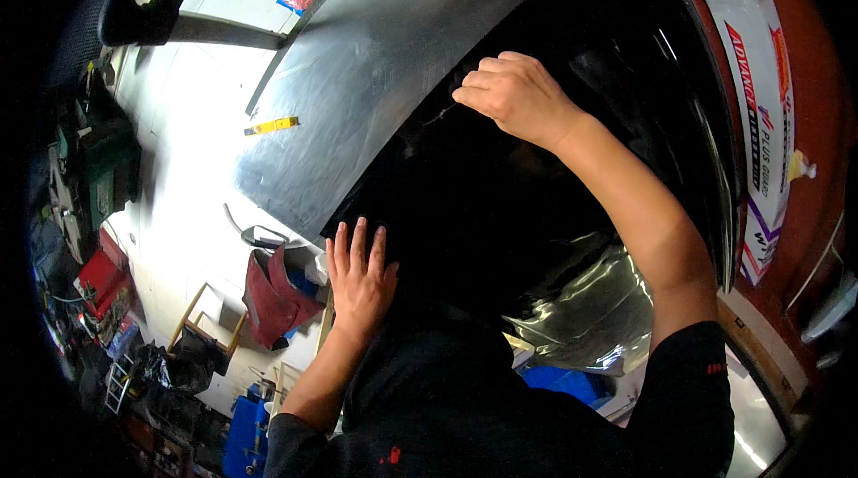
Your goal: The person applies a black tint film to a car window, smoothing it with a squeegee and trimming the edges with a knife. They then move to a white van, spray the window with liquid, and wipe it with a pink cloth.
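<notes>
A sheet of glossy black film (465,210) covers the right side of a bare metal tabletop (357,76). Its lower part hangs past the near edge, see-through and wrinkled. My left hand (359,277) rests with its fingers stretched out on the film's near left corner. Farther off and to the right, my right hand (518,94) is closed over the film, close to its left edge. Whatever those fingers hold, if anything, is hidden. A faint light crease runs over the film just left of that fist. On the bare metal lies a small yellow cutter-like tool (272,126).
A long white box with red and purple print (755,94) lies along the right on a reddish-brown surface. On the left floor are a dark red cloth (277,295), a red box (103,268), black bags and clutter. A metal frame bar (228,31) crosses the far left.
</notes>
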Demonstrator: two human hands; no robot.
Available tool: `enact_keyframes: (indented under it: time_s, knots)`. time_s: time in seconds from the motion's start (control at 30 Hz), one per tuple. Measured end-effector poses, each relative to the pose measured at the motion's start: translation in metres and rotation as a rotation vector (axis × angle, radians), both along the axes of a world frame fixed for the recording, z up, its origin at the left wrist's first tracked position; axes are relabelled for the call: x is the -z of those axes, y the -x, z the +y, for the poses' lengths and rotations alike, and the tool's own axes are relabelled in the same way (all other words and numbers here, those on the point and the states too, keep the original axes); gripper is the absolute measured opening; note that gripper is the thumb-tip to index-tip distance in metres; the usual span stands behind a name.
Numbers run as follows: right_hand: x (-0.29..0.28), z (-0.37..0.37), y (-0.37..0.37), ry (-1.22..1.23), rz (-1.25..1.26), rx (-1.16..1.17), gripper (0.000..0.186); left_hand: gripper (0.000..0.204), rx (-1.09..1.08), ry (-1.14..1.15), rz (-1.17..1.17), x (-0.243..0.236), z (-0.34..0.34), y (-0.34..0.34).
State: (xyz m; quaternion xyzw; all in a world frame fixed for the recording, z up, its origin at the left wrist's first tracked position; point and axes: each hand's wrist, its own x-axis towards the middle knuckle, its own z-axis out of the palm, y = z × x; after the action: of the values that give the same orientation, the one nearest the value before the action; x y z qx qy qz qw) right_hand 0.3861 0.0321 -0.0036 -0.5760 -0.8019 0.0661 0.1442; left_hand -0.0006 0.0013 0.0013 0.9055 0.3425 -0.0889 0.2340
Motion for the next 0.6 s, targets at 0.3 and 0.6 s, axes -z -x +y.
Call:
enact_keyframes:
  time_s: [0.3,0.6]
  knots:
    - [-0.004,-0.007,-0.029,0.002,0.005,0.029,0.009,0.07,0.016,-0.022,-0.004,0.004,-0.002,-0.001]
    - [-0.002,-0.012,-0.051,0.016,-0.005,0.056,0.012,0.071,0.026,-0.033,-0.008,0.0,-0.005,-0.001]
